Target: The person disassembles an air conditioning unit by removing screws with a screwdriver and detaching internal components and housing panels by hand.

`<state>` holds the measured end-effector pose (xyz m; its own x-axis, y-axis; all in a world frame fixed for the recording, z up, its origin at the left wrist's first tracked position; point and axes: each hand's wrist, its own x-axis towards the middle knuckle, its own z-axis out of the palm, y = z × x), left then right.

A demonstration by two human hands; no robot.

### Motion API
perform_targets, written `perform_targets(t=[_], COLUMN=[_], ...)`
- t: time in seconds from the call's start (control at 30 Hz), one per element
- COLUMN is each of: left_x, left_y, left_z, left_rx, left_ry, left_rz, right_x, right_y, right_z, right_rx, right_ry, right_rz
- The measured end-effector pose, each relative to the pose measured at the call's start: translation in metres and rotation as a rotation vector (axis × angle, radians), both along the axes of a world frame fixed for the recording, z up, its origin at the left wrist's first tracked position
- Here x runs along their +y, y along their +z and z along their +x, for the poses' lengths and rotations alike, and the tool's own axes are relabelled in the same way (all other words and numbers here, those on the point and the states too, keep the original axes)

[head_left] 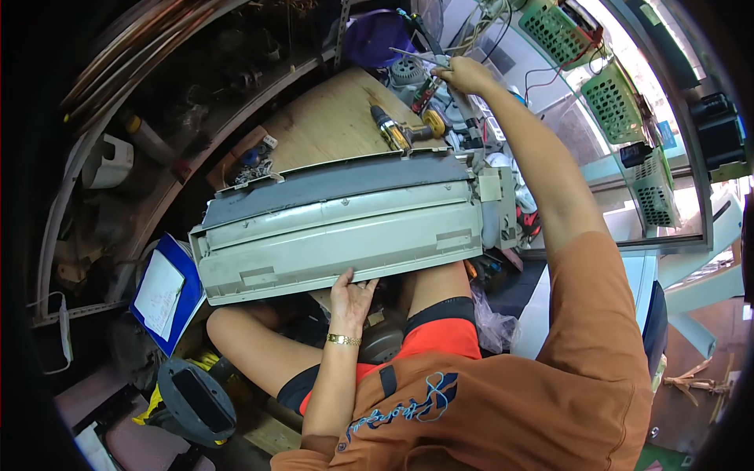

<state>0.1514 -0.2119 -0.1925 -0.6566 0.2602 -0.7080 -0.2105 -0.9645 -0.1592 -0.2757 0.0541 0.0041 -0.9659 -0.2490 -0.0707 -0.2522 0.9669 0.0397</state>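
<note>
A long off-white casing (pixel 338 239), like an air conditioner indoor unit with a dark grey strip along its far side, lies across the workbench edge and above my knees. My left hand (pixel 351 301), with a gold watch on the wrist, holds its near edge, thumb against the front and fingers at the rim. Stretched out to the far right, my right hand (pixel 465 76) is closed on a thin pointed metal tool (pixel 416 56), perhaps a screwdriver; its handle end is hidden by the fingers. That hand is above a cluttered pile of tools and parts.
A yellow-and-black cordless drill (pixel 404 129) lies on the wooden bench top (pixel 330 118). Green baskets (pixel 613 102) hang at the right by a glass cabinet. A blue folder with papers (pixel 163 294) is at left, near a welding mask (pixel 196 402). Shelves curve along the left.
</note>
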Motion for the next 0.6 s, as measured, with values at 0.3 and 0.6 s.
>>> perform_targets(t=[0.3,0.6], left_x=[0.003,0.014], left_y=[-0.001,0.014], left_z=[-0.016,-0.058], left_rx=[-0.047,-0.079], left_ry=[-0.032,-0.099], left_rz=[-0.065,-0.382], right_x=[0.011,0.04], right_y=[-0.063,-0.048], right_z=[-0.029,-0.006], right_rx=[-0.059,-0.144], right_ry=[-0.066,-0.056], right_rz=[-0.07,-0.269])
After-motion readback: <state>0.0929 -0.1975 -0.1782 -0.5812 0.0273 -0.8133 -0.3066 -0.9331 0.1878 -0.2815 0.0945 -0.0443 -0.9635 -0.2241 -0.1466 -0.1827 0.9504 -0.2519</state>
